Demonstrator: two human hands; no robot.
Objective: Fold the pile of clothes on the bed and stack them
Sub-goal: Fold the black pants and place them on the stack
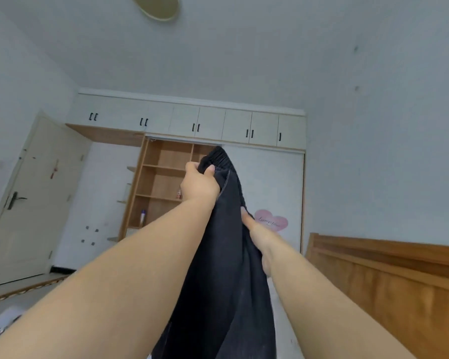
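White wardrobe with open wooden shelves, pink heart sticker, cream door, wooden bed frame, round ceiling lamp

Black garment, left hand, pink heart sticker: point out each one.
black garment [226, 268], head view, on the hanging dark fabric between the forearms.
left hand [198, 182], head view, on the back of the hand.
pink heart sticker [271, 220], head view, on the heart's middle.

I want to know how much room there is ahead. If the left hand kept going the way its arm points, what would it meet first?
Probably the open wooden shelving of the wardrobe behind the left hand, which grips the dark garment. Nothing shows between them, though the depth is unclear.
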